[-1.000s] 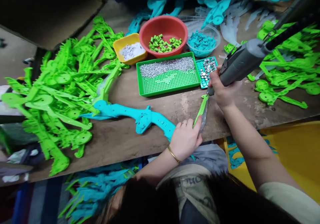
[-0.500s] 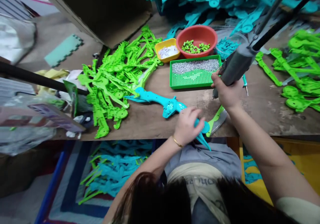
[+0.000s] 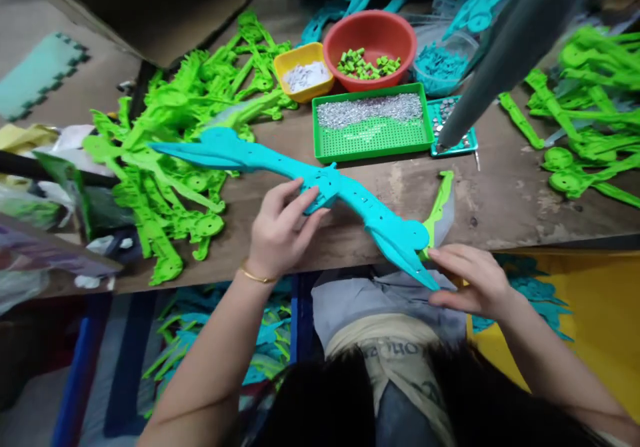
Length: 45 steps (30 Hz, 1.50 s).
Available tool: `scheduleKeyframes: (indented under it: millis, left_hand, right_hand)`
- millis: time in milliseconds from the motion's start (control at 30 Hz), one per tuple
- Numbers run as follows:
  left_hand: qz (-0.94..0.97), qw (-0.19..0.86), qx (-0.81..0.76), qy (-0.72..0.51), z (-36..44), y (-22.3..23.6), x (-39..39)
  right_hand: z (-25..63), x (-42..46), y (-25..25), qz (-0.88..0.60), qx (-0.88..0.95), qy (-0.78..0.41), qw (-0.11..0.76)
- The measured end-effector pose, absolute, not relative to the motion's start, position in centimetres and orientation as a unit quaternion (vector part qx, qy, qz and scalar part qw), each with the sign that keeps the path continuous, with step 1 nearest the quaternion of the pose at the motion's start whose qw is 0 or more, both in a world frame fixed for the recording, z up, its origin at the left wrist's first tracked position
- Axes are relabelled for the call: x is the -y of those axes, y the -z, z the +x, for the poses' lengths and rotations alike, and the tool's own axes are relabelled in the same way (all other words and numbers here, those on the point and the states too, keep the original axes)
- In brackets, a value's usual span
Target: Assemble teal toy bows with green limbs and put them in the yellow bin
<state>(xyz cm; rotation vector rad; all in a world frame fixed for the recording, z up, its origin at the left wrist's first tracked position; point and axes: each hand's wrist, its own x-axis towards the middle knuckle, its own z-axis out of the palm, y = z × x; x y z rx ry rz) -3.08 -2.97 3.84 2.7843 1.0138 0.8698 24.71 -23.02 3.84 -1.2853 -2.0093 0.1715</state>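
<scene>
A long turquoise bow-shaped plastic part (image 3: 367,197) lies slantwise over the table's front edge, with small holes along its face. My left hand (image 3: 283,227) grips it at its middle block, thumb and fingers around it. At its right end, my right hand (image 3: 473,280) has the pointed tip between thumb and fingers. A bright green plastic arm with a clear grey film (image 3: 443,210) sticks out from under that end, close to my right fingertips. The grey electric screwdriver (image 3: 490,74) hangs free above the right side, its bit end over a small turquoise tray (image 3: 454,124).
Green plastic parts (image 3: 170,120) are heaped at left, more (image 3: 590,114) at right. Behind stand a green tray of screws (image 3: 373,147), a yellow tub (image 3: 315,90), a red bowl (image 3: 370,30) and a clear tub of turquoise bits (image 3: 440,64). Bins of parts sit below the edge.
My right hand has let go of the screwdriver and come down to the turquoise part's right end. My left hand has shifted left to its middle; the part sits closer to me.
</scene>
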Motion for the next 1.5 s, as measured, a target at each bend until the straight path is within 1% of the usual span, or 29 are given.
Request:
scheduleKeyframes:
  millis: [67,167,267,367,433,500,533,633,667,700,733,800,867,1000,1167,1333,1500]
  left_hand:
    - [0.903,-0.004,-0.294,-0.314,-1.9,-6.1,2.6]
    - [0.904,-0.037,-0.241,-0.35,0.1,-8.7,2.2]
    - [0.9,-0.047,-0.193,-0.388,2.1,-10.1,2.0]
    - [0.896,-0.047,-0.156,-0.412,3.9,-10.8,1.7]
    - [0.915,-0.024,-0.121,-0.385,5.0,-11.1,1.5]
    - [0.933,-0.004,-0.087,-0.35,6.0,-11.0,1.7]
    - [0.937,-0.002,-0.079,-0.341,6.5,-11.0,1.9]
    - [0.935,-0.014,-0.088,-0.342,7.8,-11.0,3.0]
    - [0.934,-0.012,-0.094,-0.343,8.1,-11.1,3.4]
    - [0.934,-0.006,-0.1,-0.342,8.3,-11.3,3.9]
    - [0.934,0.0,-0.106,-0.341,8.5,-11.4,4.2]
    - [0.937,0.008,-0.115,-0.331,8.3,-11.7,4.7]
    - [0.942,-0.013,-0.127,-0.31,7.7,-11.7,4.8]
    - [0.952,-0.099,-0.163,-0.238,6.3,-11.5,4.7]
    - [0.954,-0.116,-0.18,-0.21,6.4,-11.6,5.2]
    - [0.957,-0.061,-0.184,-0.214,6.9,-11.8,5.5]
    - [0.947,0.085,-0.142,-0.275,7.3,-10.8,4.9]
  right_hand:
    - [25.2,23.3,-5.9,-0.482,0.786,-0.04,0.385]
    - [26.2,23.4,-8.6,-0.517,0.757,0.019,0.4]
    - [27.6,23.4,-9.3,-0.564,0.668,0.067,0.481]
    - [29.8,23.3,-9.1,-0.579,0.598,0.044,0.553]
    - [31.3,23.4,-9.7,-0.584,0.585,0.017,0.562]
    - [32.2,23.8,-11.1,-0.618,0.597,0.019,0.512]
    - [32.3,23.9,-12.0,-0.645,0.606,0.047,0.463]
    - [31.4,23.9,-14.1,-0.699,0.64,0.164,0.274]
    - [31.0,23.6,-14.4,-0.695,0.652,0.193,0.234]
    - [30.7,23.3,-14.6,-0.685,0.663,0.209,0.216]
    - [30.6,22.9,-14.5,-0.674,0.671,0.216,0.218]
    - [30.9,22.2,-14.0,-0.659,0.671,0.227,0.254]
    - [31.6,21.9,-13.6,-0.656,0.667,0.219,0.277]
    - [31.6,21.5,-13.8,-0.645,0.691,0.205,0.253]
    - [26.9,19.4,-14.1,-0.614,0.736,0.189,0.214]
    - [24.3,15.8,-12.0,-0.649,0.732,0.184,0.097]
    - [24.4,14.4,-11.5,-0.6,0.772,0.196,0.077]
